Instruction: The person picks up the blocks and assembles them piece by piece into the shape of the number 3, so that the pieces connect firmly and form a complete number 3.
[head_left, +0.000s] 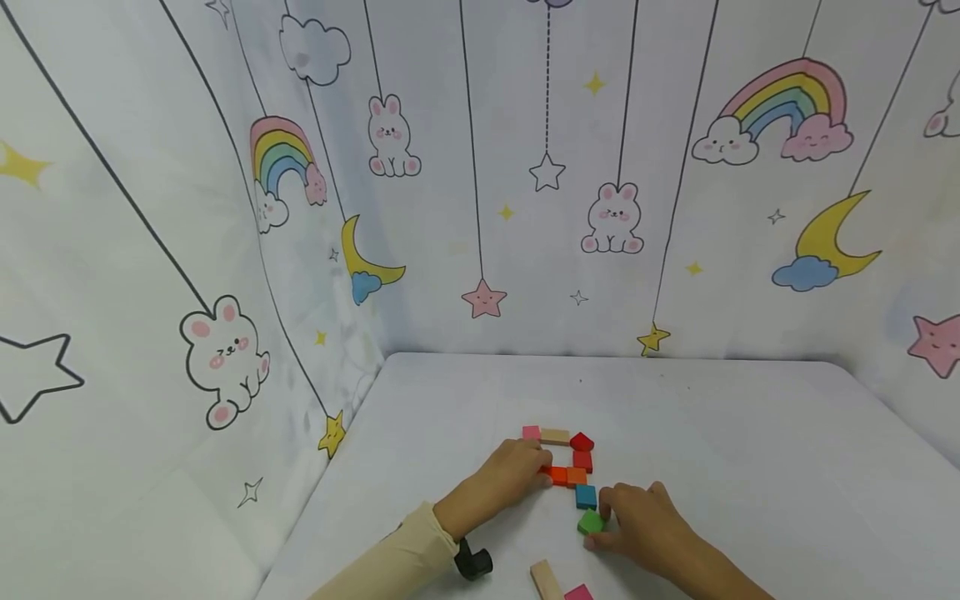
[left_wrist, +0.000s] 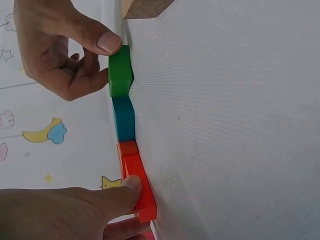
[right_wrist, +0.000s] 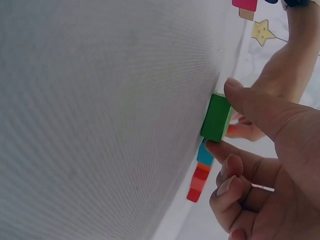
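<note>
My right hand (head_left: 647, 523) holds a green block (head_left: 591, 522) between thumb and index finger, its other fingers curled. The green block touches, or nearly touches, the end of a teal-blue block (left_wrist: 124, 118) in the left wrist view. Beyond that lie an orange block (head_left: 577, 477) and a red-orange block (left_wrist: 140, 187). My left hand (head_left: 504, 473) grips the red-orange block, thumb on its near face and fingers behind. A red block (head_left: 582, 461), a red pointed block (head_left: 582, 442), a plain wooden block (head_left: 555, 437) and a pink block (head_left: 531, 432) continue the bent row.
Nearer the table's front edge lie a wooden block (head_left: 546, 579) and a dark pink block (head_left: 579, 592). A black device (head_left: 472, 561) sits at my left wrist. A patterned white curtain (head_left: 510, 250) stands behind and beside the white table (head_left: 720, 450).
</note>
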